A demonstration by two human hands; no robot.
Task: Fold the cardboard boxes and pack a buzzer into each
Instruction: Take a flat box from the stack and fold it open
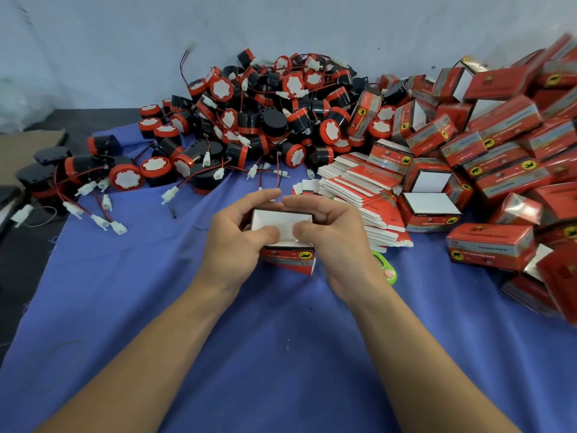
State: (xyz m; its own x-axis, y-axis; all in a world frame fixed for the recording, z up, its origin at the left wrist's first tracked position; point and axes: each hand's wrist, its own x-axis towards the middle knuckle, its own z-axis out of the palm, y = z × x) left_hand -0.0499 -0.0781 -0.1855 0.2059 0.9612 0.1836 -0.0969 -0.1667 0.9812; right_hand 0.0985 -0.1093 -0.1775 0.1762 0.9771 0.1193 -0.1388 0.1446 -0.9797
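Observation:
A small red cardboard box with a white inside sits in the middle of the blue cloth, held between both hands. My left hand grips its left side with the thumb pressing on the white flap. From the right, my right hand grips the other side, thumb on the same flap. A big heap of black and red buzzers with wired white plugs lies behind. Flat unfolded boxes are stacked just right of my hands.
Several folded red boxes pile up at the right, some with open tops. A green object lies partly under my right wrist. The blue cloth covers the table; a pale wall stands behind.

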